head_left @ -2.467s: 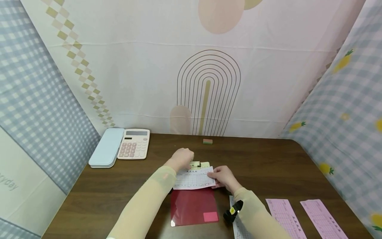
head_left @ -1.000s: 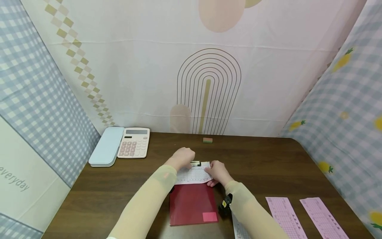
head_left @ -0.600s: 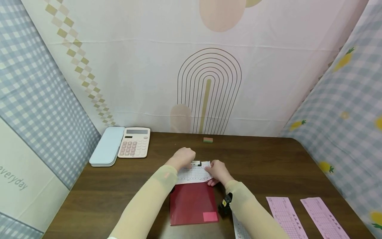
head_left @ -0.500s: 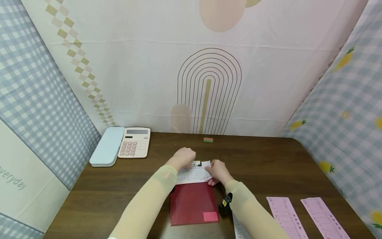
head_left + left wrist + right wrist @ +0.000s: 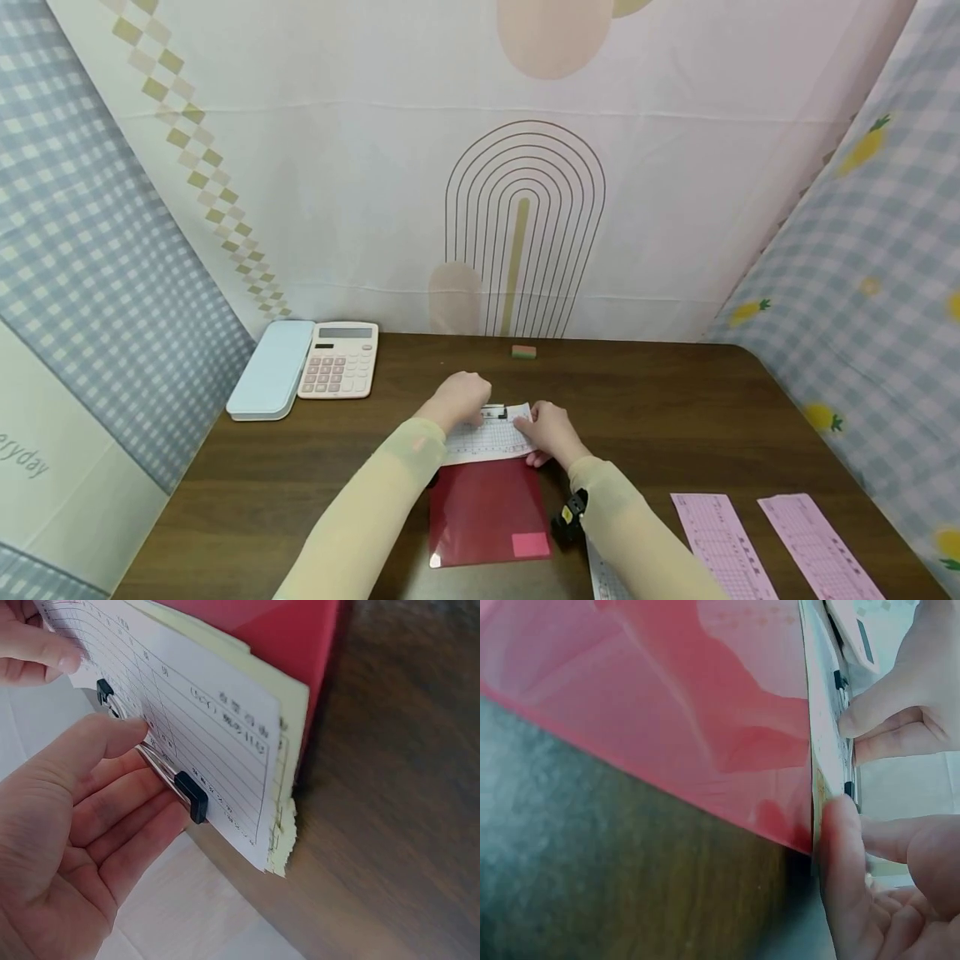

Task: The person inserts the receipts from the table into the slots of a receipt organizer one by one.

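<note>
A red translucent clipboard (image 5: 487, 508) lies on the table, a pink sticker at its lower right. My left hand (image 5: 459, 398) is at its top edge, thumb pressing the metal clip (image 5: 191, 796) and fingers curled behind it. A white printed form (image 5: 491, 442) lies across the board's top, its upper edge at the clip; yellow slips (image 5: 292, 727) show beneath it in the left wrist view. My right hand (image 5: 551, 432) pinches the form's right edge, thumb on top and fingers below. My left forearm hides part of the form's left side.
A calculator (image 5: 339, 360) and a pale blue case (image 5: 272, 371) stand at the back left. An eraser (image 5: 523, 352) lies near the back edge. Pink forms (image 5: 723, 542) lie at the front right; another white sheet (image 5: 606, 575) is partly under my right forearm.
Since the earliest frame, the white form has slid up toward the clip and covers the yellow slips, my right hand moving with it. Over the last half second both hands hold nearly still.
</note>
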A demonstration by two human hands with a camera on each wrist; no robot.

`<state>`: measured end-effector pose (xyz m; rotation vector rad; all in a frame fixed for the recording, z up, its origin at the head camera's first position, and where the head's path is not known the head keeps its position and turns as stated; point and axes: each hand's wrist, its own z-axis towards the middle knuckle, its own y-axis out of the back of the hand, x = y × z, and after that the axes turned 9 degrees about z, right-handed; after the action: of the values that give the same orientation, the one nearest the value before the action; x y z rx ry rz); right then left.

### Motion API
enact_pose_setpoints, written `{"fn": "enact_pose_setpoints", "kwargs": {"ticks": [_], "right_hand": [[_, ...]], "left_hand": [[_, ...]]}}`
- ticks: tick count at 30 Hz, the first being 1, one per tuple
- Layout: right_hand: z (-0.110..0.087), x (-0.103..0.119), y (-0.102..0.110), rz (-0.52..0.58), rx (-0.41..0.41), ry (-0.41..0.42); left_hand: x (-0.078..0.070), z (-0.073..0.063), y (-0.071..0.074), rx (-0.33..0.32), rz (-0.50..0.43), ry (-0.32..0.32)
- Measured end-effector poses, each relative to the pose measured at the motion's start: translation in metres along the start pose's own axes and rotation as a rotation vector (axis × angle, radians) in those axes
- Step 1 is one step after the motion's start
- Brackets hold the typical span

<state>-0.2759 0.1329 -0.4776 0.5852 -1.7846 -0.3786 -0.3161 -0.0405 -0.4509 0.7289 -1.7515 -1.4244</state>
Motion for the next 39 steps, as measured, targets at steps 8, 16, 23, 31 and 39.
{"fn": "enact_pose_setpoints", "kwargs": {"ticks": [8, 16, 23, 31, 39], "right_hand": [[-0.003, -0.006, 0.013, -0.14, -0.127, 0.114], [-0.01, -0.008, 0.027, -0.047, -0.113, 0.12], [-0.018, -0.014, 0.04, -0.042, -0.104, 0.156], [-0.033, -0.024, 0.053, -0.046, -0.073, 0.144], [-0.046, -0.033, 0.066, -0.031, -0.068, 0.176]], "left_hand": [[0.001, -0.003, -0.001, 0.01, -0.011, 0.022], [0.003, -0.005, -0.005, -0.015, -0.04, 0.023], [0.003, -0.009, -0.007, -0.03, -0.065, 0.02], [0.001, -0.008, -0.006, -0.019, -0.05, 0.013], [0.003, -0.007, -0.003, -0.024, -0.052, 0.011]]}}
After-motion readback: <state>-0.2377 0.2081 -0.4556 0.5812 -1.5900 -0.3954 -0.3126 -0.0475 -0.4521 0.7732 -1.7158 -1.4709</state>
